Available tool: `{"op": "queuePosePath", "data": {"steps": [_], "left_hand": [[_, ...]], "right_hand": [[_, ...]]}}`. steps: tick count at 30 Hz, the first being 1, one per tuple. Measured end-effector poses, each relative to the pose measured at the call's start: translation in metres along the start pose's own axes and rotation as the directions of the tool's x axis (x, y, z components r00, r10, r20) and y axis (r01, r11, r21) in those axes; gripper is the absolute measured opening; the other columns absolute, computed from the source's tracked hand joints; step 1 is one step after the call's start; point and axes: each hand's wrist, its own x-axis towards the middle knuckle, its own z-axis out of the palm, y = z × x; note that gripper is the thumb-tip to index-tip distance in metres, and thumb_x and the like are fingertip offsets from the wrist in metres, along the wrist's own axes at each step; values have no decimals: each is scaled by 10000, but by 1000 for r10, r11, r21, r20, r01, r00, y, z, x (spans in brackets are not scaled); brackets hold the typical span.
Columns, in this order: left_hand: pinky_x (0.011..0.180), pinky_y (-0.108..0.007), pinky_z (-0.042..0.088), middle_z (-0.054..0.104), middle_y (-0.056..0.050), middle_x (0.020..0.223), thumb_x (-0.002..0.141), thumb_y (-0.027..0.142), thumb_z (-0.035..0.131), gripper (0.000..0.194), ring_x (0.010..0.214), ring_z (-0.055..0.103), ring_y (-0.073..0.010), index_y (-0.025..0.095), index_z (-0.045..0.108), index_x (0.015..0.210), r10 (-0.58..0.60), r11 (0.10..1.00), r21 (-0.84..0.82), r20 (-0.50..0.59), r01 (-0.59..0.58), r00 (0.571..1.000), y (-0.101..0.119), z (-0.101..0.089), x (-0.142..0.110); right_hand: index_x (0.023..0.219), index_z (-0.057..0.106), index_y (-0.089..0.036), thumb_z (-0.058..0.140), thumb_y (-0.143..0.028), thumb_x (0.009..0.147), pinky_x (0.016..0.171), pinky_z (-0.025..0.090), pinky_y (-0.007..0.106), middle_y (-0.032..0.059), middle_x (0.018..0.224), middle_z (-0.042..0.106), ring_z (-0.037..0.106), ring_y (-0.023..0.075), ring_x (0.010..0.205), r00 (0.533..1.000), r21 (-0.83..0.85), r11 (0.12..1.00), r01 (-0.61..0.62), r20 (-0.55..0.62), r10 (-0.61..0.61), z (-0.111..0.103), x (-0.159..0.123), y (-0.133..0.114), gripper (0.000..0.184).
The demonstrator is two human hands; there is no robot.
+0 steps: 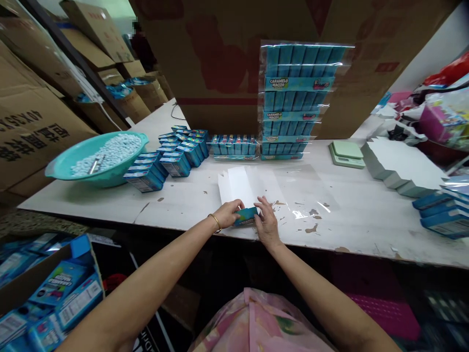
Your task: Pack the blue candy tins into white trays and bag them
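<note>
At the table's front edge sits a cardboard display box, its inside white and its low front panel printed blue-green. My left hand pinches the left end of that panel between thumb and fingers. At the right end, my right hand grips the corner with thumb and fingertips, the other fingers partly spread. A clear plastic bag lies flat just right of the box. Behind it stand stacked, filled blue display boxes in clear wrap, and a single filled display box beside them.
Several small blue boxes are grouped at left, near a turquoise basin of pale blue candies. A green scale and stacked white cardboard stand right. A carton of blue packs sits low left.
</note>
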Motion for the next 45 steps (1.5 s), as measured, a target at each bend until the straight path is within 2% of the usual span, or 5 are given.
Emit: {"op": "queuePosePath", "data": {"steps": [5,10,28,39,45], "left_hand": [[741,-260,427,516,-47,948,712,58,438,218,818,511,-128,162,519,885,186,954,278,-259,-111,948,-2,20,-2],[800,-311,403,548,-83,877,808,201,396,191,846,486,-169,141,576,833,340,847,483,-173,-221,924,-6,34,-12],[779,-579,286,647,-122,873,666,200,533,160,865,552,-286,202,652,772,-187,780,626,217,10,958,46,15,-11],[788,-610,320,585,-145,1020,688,394,562,252,1024,452,-326,192,644,814,-190,820,573,262,6,946,53,27,-40],[907,-380,353,449,-131,1214,798,395,412,413,1099,403,-240,155,495,1124,182,885,464,-280,-33,943,31,-8,-40]], "right_hand": [[1070,467,-181,327,-24,713,1004,278,424,91,1322,327,220,179,1263,999,-12,1000,-11,33,11,0,-4,0,414],[1108,426,-178,299,14,626,1005,268,431,87,1355,274,230,180,1260,999,1,999,-35,-8,35,7,-4,-8,534],[931,579,-203,398,-66,697,908,386,379,61,1221,475,434,182,1124,960,-58,992,108,265,-89,-54,35,6,326],[918,597,-186,474,-111,745,865,407,355,65,1071,583,514,195,997,877,-374,872,316,465,-118,-37,87,-11,225],[1028,528,-138,672,-233,620,767,428,352,142,1116,529,497,272,996,931,-632,775,-24,268,247,-25,125,29,443]]}}
